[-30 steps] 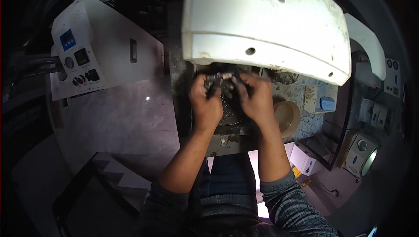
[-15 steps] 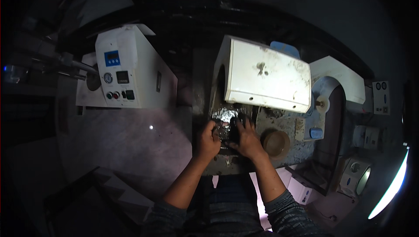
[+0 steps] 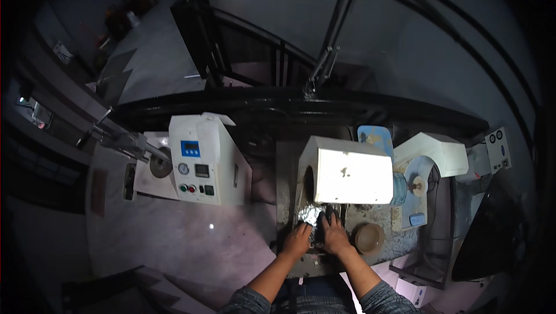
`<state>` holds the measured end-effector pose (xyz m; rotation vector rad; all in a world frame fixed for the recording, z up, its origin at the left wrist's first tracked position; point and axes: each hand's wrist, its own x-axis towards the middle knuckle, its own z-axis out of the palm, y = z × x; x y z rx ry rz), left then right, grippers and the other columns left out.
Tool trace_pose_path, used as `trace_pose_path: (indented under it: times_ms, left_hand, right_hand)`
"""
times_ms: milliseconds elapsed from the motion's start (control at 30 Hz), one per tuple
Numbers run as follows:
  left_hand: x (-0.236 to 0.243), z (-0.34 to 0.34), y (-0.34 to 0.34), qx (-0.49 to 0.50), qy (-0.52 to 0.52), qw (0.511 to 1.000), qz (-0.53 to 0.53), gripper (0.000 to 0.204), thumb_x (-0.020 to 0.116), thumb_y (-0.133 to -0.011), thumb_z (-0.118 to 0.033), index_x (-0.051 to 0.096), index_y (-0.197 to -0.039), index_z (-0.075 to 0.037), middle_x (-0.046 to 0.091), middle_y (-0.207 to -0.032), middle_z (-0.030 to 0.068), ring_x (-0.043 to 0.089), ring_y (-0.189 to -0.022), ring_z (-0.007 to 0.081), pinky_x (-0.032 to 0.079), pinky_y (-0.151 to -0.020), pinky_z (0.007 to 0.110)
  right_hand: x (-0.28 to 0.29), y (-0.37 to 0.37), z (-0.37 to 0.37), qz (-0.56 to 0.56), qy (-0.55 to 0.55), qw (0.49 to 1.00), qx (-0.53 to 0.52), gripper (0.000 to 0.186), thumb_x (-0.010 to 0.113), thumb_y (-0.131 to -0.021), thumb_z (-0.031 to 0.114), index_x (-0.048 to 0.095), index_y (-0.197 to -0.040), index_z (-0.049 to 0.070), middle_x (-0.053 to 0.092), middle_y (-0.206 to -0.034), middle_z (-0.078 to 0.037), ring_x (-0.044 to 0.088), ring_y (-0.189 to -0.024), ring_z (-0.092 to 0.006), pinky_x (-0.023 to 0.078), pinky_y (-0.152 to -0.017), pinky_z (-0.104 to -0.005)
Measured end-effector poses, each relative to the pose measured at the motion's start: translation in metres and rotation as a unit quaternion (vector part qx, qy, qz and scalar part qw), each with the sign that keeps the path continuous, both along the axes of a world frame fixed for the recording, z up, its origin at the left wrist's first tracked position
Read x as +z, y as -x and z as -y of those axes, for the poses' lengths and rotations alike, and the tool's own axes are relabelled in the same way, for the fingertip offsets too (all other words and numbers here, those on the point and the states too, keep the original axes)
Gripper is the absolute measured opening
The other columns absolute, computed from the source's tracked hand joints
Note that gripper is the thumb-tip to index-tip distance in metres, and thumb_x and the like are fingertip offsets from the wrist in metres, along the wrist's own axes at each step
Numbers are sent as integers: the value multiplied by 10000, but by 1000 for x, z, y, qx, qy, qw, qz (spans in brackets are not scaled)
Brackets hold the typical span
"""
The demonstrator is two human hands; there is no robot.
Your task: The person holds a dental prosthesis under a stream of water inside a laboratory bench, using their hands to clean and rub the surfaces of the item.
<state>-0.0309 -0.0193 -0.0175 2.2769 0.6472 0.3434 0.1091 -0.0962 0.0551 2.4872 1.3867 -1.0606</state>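
Both my hands work at a dark, wet trough at the front of a white machine housing (image 3: 354, 178). A bright, crinkled-looking silvery patch (image 3: 310, 215) glistens just beyond my fingers. My left hand (image 3: 296, 241) lies at its near left, the fingers close together and bent over something dark. To the right, my right hand (image 3: 336, 236) reaches up toward the housing's lower edge, its fingertips closed on a dark mass. What lies between the hands is too dark to make out.
A round brown bowl (image 3: 369, 239) stands right of my right hand. Behind it are a blue container (image 3: 399, 189) and a white arched housing (image 3: 431, 155). At left stands a white control box (image 3: 197, 160) with gauge and buttons. A black rail (image 3: 278, 101) crosses behind.
The view has tilted up, so bench and hands sit lower in the picture and more of the room shows. My left fingers now point farther forward; both hands stay at the silvery patch.
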Motion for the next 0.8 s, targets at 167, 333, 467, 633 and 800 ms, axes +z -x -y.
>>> trace_pose_path:
  times_ms: [167,333,467,633,800]
  left_hand:
    - [-1,-1,-2,-13,18,1000,15,341,570,-681,-14,514,-1017,-36,548,-1042,181,582,-907,372,494,-766,445]
    - [0,-2,-4,-24,24,999,6,294,571,-688,-46,492,-971,-47,548,-1006,166,589,-888,356,502,-767,428]
    - [-8,-2,-1,-26,12,1000,7,277,564,-692,-53,490,-959,-55,545,-997,166,588,-886,353,502,-759,427]
    - [-14,3,-3,-29,17,999,16,287,587,-689,-52,490,-959,-54,554,-1033,165,590,-915,352,504,-785,416]
    - [-11,-1,2,-26,29,999,20,321,595,-694,-52,501,-1001,-42,559,-1058,179,592,-936,341,503,-809,396]
  right_hand:
    - [-9,-14,-11,4,-13,999,-29,1028,813,-620,208,211,-1428,2,174,-1453,-324,281,-1306,-477,299,-1088,-435]
    - [-31,-32,-18,20,-49,998,-34,810,731,-642,124,364,-1352,-12,372,-1384,-259,375,-1290,-362,311,-1082,-407]
    - [-47,-38,-30,31,25,999,8,637,687,-688,224,499,-1259,11,472,-1337,-202,438,-1258,-294,325,-1068,-375]
    - [-76,-44,-21,76,18,995,62,689,715,-636,244,509,-1264,50,474,-1335,-179,434,-1245,-344,332,-1056,-410]
    - [-71,-48,-18,46,12,996,80,776,659,-655,294,415,-1359,75,497,-1295,-195,439,-1222,-378,315,-1054,-452]
